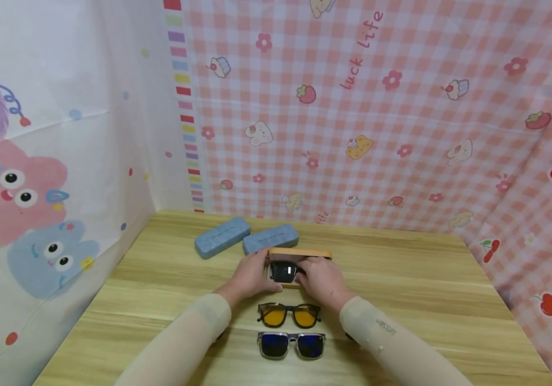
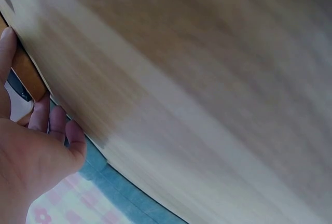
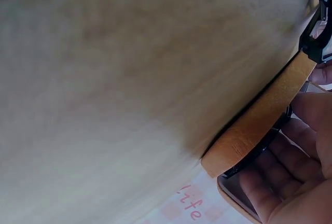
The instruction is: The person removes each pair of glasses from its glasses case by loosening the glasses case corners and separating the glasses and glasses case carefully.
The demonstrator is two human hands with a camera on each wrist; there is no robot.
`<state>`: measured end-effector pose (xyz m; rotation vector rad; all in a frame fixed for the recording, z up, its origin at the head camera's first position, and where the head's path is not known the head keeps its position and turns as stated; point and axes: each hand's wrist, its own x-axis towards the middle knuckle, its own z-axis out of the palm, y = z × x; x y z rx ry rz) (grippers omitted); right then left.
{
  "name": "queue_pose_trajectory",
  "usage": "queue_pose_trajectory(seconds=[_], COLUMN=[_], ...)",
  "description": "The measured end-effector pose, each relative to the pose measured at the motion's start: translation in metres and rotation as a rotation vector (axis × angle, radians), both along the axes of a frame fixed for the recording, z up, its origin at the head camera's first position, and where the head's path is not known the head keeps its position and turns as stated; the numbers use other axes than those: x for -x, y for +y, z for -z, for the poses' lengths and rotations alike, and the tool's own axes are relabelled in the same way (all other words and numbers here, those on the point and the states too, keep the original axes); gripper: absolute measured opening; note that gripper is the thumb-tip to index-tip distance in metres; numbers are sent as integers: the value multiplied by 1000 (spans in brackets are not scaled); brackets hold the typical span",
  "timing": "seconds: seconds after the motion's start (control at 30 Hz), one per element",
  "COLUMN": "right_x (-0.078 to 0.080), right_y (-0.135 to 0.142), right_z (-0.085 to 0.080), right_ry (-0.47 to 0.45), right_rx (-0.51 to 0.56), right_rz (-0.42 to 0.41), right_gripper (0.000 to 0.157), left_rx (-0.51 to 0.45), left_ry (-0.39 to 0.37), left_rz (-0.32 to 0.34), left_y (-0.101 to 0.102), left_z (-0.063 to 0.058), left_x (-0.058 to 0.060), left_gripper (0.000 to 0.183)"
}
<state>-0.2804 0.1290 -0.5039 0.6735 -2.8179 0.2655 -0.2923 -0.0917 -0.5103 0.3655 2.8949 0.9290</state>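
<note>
An orange-brown glasses case (image 1: pixel 300 251) lies open on the table with its lid raised at the back. Inside it sits a pair of black sunglasses (image 1: pixel 283 272), partly covered by fingers. My left hand (image 1: pixel 252 276) grips the case's left end, thumb at the front edge and fingers behind. From the right, my right hand (image 1: pixel 323 276) reaches into the case and holds the right side of the sunglasses between thumb and fingers. In the right wrist view those fingers (image 3: pixel 264 187) curl inside the case, beside the black frame (image 3: pixel 259 152).
Two blue glasses cases, the left one (image 1: pixel 222 237) and the right one (image 1: pixel 271 239), lie behind the orange case. Nearer me on the wooden table (image 1: pixel 401 300) are glasses with yellow lenses (image 1: pixel 274 317) and clear-framed sunglasses with dark blue lenses (image 1: pixel 274 346). Printed cloths hang behind and at both sides.
</note>
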Motion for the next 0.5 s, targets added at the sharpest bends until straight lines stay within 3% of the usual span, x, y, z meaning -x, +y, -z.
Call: queue_pose_trajectory(seconds=[0.5], right_x=[1], right_y=[1], right_z=[0], right_ry=[-5], right_rx=[1], right_rz=[0], right_gripper=[28], left_rx=[-1], left_ry=[5], left_rz=[1], left_y=[0], left_z=[-1], left_x=[-1], left_gripper=[107])
